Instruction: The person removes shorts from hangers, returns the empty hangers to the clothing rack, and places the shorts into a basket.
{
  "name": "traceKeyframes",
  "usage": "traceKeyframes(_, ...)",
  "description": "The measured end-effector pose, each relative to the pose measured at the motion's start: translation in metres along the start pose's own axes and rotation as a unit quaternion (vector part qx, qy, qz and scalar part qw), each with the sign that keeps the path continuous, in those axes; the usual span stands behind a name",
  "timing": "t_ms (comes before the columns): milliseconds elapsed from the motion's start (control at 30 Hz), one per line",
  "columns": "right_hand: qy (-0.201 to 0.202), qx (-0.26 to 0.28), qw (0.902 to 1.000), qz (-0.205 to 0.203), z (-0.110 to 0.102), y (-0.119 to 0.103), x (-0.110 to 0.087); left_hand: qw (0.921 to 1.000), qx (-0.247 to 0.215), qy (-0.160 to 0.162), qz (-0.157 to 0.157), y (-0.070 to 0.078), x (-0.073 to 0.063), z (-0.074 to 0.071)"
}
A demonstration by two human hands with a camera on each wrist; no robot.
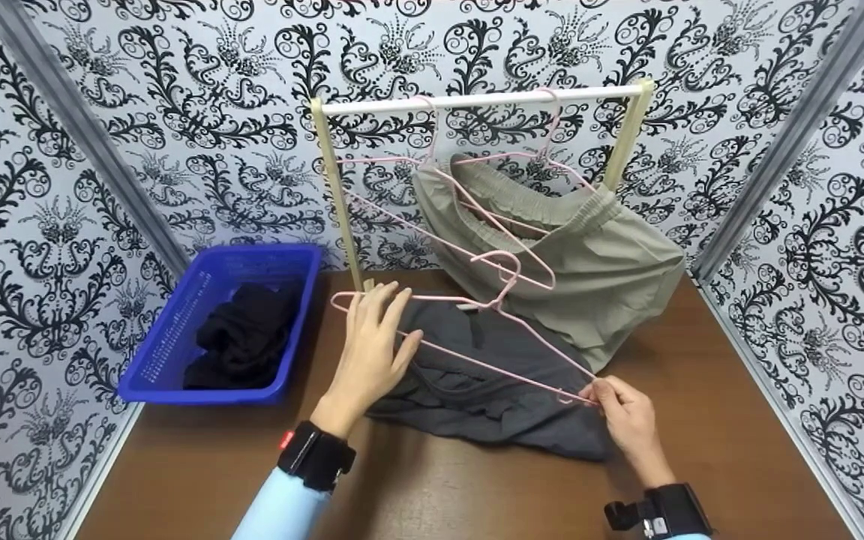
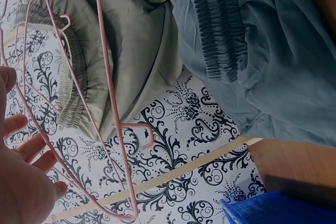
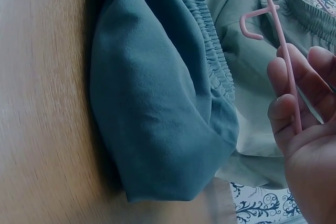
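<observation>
Both hands are at a pink wire clothes hanger [image 1: 439,298], raised over a dark grey garment [image 1: 477,424] with a gathered elastic waist that lies on the table. My right hand [image 1: 627,420] pinches the hanger's right end; in the right wrist view the wire [image 3: 290,72] runs between thumb and fingers. At the opposite end is my left hand [image 1: 368,356], its fingers loosely extended beside the wire. The left wrist view shows those fingers spread and not curled round the hanger [image 2: 109,72]. The hanger's hook points up.
Behind stands a rack with a white rail [image 1: 477,100]. Khaki green elastic-waist bottoms [image 1: 612,262] hang there on a pink hanger, beside another pink hanger [image 1: 379,159]. A blue basket [image 1: 132,386] at left holds a black garment [image 1: 244,337]. Patterned walls enclose the brown table [image 1: 432,495].
</observation>
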State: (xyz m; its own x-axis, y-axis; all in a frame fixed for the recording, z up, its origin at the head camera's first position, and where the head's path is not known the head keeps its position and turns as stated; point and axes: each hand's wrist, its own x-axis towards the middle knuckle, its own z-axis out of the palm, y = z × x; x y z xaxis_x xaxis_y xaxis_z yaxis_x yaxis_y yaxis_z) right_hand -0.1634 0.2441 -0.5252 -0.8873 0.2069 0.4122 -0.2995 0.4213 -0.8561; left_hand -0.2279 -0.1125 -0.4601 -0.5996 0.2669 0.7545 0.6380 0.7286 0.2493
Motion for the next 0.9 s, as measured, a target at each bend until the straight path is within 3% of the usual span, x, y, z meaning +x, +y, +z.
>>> traceKeyframes(233, 0.01, 0.0, 0.9999, 0.005, -0.001, -0.006, 0.001, 0.9999, 0.014, -0.008, -0.005, -0.001, -0.002, -0.003)
traceKeyframes(900, 0.028, 0.029, 0.9974, 0.059, -0.002, 0.027, 0.011, 0.999, 0.041, -0.015, -0.012, -0.009, -0.005, -0.004)
